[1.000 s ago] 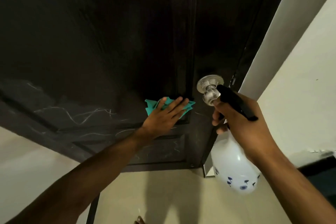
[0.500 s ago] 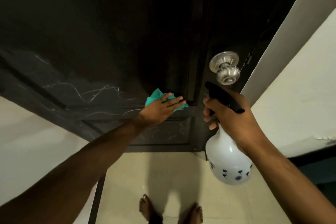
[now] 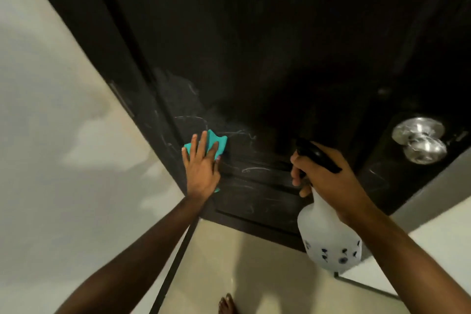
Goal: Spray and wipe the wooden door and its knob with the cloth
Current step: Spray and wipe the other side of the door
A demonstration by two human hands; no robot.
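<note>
Teal cloth (image 3: 216, 144) flat on dark wooden door (image 3: 254, 46), low left panel. Left hand (image 3: 202, 168) fingers spread, pressing cloth. Right hand (image 3: 328, 181) clamped on spray bottle (image 3: 328, 239), nozzle toward door, bottle hanging down. Knob (image 3: 420, 140) far right.

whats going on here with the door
A person is cleaning a dark wooden door. The left hand presses a teal cloth flat against the door near its left edge, where pale scribble marks show. The right hand holds a white spray bottle by its black trigger. The metal knob is untouched.
</note>
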